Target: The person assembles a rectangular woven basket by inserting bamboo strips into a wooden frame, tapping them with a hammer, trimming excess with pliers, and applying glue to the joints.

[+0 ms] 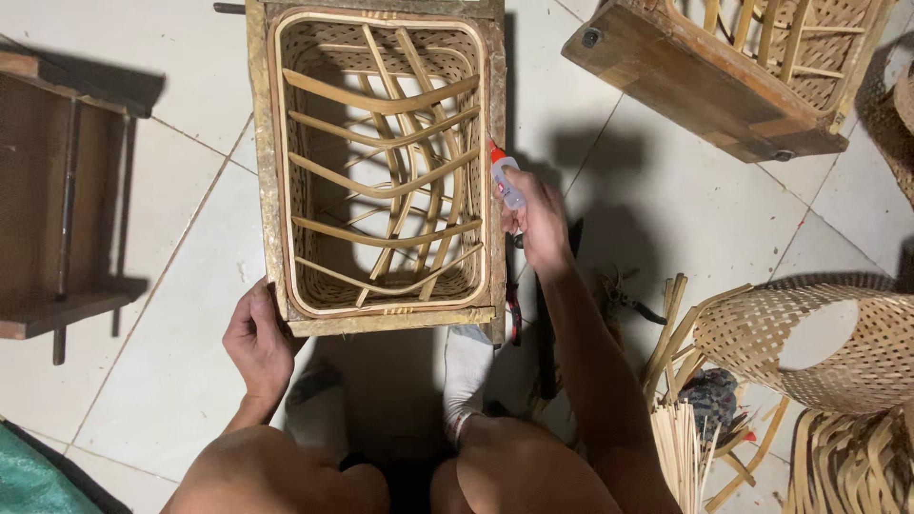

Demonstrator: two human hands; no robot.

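Your right hand grips a small glue bottle, its red tip at the right rim of the woven basket inside the wooden frame. Your left hand clasps the frame's near corner. The weaving looks complete; gluing the rim appears underway.

My left hand curls in a loose grip, arm bent close. My right hand reaches forward, fingers pinched shut, forearm extended.

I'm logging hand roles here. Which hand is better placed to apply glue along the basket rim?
Right hand, probably: it holds the glue bottle at the basket rim; the left hand grips the frame corner.
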